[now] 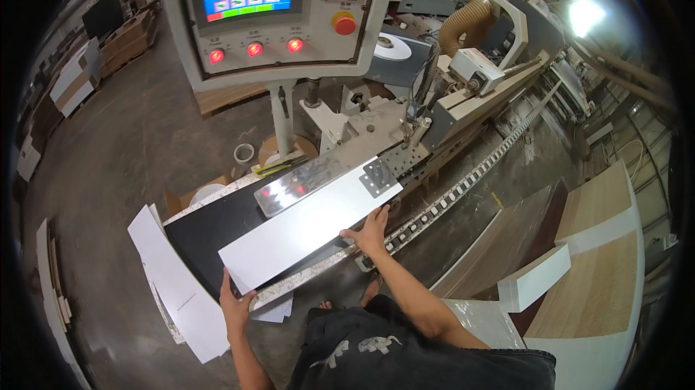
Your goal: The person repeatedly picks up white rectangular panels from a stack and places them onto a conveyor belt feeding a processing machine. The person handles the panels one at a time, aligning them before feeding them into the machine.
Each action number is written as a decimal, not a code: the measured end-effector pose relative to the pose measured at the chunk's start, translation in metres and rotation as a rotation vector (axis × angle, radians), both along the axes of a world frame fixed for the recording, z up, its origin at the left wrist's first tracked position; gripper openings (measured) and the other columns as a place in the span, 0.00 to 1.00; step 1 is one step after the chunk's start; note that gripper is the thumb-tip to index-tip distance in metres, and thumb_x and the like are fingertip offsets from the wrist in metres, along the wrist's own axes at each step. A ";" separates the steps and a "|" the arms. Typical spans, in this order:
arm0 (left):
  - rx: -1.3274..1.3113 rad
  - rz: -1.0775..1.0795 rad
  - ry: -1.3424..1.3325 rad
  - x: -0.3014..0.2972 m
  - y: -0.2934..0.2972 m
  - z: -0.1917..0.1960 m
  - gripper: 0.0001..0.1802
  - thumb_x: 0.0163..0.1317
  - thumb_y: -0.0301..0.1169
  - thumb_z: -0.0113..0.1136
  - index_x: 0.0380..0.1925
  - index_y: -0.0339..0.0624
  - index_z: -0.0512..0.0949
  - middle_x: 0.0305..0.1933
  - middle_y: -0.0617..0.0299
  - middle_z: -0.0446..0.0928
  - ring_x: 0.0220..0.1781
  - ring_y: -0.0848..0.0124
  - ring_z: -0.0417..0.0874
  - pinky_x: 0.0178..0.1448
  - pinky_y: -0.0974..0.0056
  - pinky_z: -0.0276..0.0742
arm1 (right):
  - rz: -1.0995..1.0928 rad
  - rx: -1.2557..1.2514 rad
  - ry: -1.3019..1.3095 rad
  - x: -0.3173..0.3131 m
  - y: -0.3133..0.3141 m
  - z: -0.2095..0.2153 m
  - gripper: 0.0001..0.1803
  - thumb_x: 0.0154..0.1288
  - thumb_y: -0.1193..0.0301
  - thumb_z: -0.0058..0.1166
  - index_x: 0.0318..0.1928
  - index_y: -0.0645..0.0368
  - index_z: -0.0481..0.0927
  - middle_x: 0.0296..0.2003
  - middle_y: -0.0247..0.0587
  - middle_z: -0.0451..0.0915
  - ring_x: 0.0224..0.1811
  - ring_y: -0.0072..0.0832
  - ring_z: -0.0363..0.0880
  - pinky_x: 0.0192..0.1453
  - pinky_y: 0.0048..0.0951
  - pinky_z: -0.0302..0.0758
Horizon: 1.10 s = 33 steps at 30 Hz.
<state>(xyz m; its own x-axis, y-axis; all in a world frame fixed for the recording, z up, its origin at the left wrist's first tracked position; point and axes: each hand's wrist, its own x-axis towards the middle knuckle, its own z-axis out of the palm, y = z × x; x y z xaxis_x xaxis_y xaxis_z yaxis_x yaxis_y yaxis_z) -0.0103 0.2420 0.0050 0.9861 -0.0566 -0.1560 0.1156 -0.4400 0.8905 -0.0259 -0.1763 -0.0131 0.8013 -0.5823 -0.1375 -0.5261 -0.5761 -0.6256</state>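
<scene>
White panel lies flat on the black machine table, far end at the feed rollers. My left hand grips its near corner, right hand presses open on its edge. I'd keep it square and feed steadily.

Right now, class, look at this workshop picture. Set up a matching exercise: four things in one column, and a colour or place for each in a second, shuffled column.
Things:
1. long panel on the machine bed
2. left hand
3. right hand
4. round button on the control box

Descriptions:
A. red on a yellow base
B. at the panel's near end
C. white
D. on the panel's long edge beside the feed track

Pairs: 1-C, 2-B, 3-D, 4-A
</scene>
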 end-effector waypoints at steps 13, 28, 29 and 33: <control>0.209 0.059 -0.100 -0.008 -0.073 -0.005 0.47 0.51 0.28 0.80 0.72 0.38 0.67 0.74 0.50 0.69 0.73 0.54 0.71 0.72 0.54 0.69 | 0.083 -0.187 -0.211 -0.001 -0.071 -0.003 0.81 0.43 0.37 0.73 0.67 0.99 0.40 0.76 0.88 0.28 0.82 0.74 0.27 0.85 0.59 0.38; 0.563 -0.098 -0.418 0.018 -0.256 0.001 0.48 0.41 0.40 0.83 0.65 0.37 0.73 0.74 0.44 0.70 0.77 0.42 0.66 0.78 0.44 0.58 | 0.011 -0.150 -0.283 0.015 -0.257 0.008 0.74 0.38 0.45 0.81 0.66 0.97 0.56 0.76 0.88 0.35 0.82 0.74 0.33 0.86 0.56 0.39; 0.562 -0.092 -0.439 0.020 -0.268 0.002 0.49 0.41 0.45 0.84 0.64 0.38 0.73 0.74 0.46 0.71 0.78 0.42 0.65 0.78 0.41 0.55 | 0.012 -0.205 -0.273 0.014 -0.271 0.000 0.77 0.36 0.43 0.81 0.70 0.94 0.53 0.76 0.88 0.36 0.82 0.73 0.33 0.86 0.57 0.40; 0.617 -0.103 -0.329 0.023 -0.314 0.002 0.50 0.44 0.50 0.81 0.66 0.41 0.70 0.79 0.48 0.64 0.82 0.42 0.56 0.80 0.27 0.38 | -0.224 0.182 -0.156 0.006 -0.291 0.003 0.74 0.49 0.49 0.80 0.77 0.81 0.43 0.78 0.82 0.38 0.84 0.64 0.38 0.86 0.50 0.43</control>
